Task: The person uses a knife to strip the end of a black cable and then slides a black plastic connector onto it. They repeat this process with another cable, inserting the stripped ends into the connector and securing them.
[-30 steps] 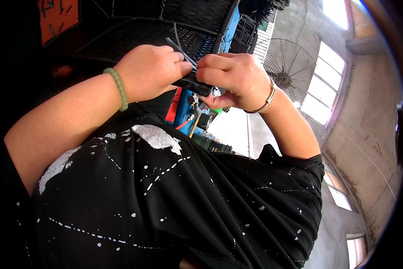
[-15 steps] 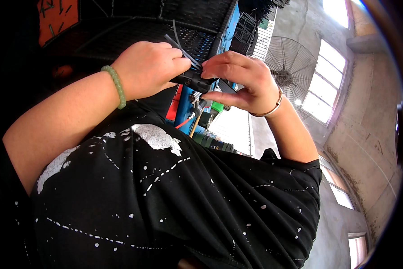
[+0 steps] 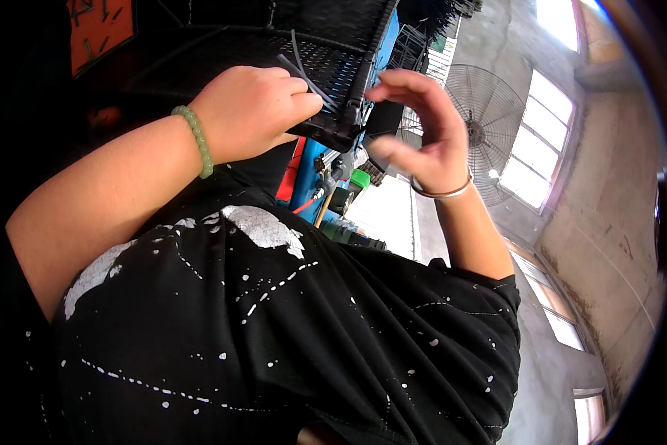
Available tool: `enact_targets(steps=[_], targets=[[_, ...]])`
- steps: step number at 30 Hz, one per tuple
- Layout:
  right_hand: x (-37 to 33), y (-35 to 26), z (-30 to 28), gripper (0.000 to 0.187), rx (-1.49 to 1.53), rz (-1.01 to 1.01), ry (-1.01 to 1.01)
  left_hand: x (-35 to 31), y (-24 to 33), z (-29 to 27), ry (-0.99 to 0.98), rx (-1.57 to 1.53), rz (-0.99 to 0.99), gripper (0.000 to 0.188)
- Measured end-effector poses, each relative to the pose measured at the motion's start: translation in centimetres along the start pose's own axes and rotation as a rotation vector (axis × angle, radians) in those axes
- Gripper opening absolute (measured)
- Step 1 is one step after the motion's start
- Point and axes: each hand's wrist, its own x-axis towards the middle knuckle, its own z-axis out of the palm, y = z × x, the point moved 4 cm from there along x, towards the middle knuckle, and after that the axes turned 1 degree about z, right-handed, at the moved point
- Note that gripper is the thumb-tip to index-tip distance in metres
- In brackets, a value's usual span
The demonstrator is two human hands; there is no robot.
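My left hand [image 3: 253, 111], with a green bead bracelet on its wrist, is closed around the near edge of a black woven wicker panel [image 3: 267, 55]. Its thumb lies below that edge and its fingers curl over the top. Just past my fingertips, thin dark flat strips [image 3: 301, 72] stick up from the weave near the panel's corner [image 3: 342, 133]. What my palm covers is hidden. My right hand [image 3: 430, 133], a thin bangle at its wrist, is raised to the right of the corner. Its fingers and thumb are spread apart, a little blurred, with nothing between them.
Beneath the panel are a blue bar [image 3: 306, 178], an air-tool-like fitting with a red hose [image 3: 304, 204] and a green block [image 3: 360, 178]. A large caged fan [image 3: 473, 133] stands to the right, before a grey wall with windows. An orange surface [image 3: 102, 33] shows at far left.
My right hand has let go of the panel's corner and moved right, its fingers opening wider. My left hand keeps its grip, shifted only slightly in the picture.
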Motion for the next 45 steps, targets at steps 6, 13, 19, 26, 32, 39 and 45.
enact_targets(steps=[6,13,19,26,32,39,45], targets=[[-1.5,-0.3,0.7,0.019,-0.183,0.052,0.146,-0.6,0.1,1.0,-0.023,-0.005,-0.001,0.044],[-2.3,-0.9,2.1,0.016,0.092,0.262,0.320,-0.2,0.2,0.3,-0.001,-0.011,-0.015,0.044],[-2.3,-0.8,2.3,0.013,-0.274,0.005,0.135,-0.7,0.5,1.3,-0.008,-0.006,-0.019,0.042],[-1.4,-1.2,2.6,0.020,-0.576,-0.228,-0.161,-1.4,0.3,3.2,-0.051,0.007,-0.016,0.040],[-0.8,-1.4,2.5,0.020,-0.571,-0.320,-0.301,-1.4,0.7,3.1,-0.087,0.026,0.000,0.037],[-1.0,-0.4,2.5,0.013,-0.381,-0.210,-0.334,-1.5,0.9,3.3,-0.122,0.009,0.021,0.036],[-0.5,1.4,2.9,0.012,-0.052,-0.009,-0.386,-1.5,0.8,3.3,-0.117,-0.005,0.031,0.037]])
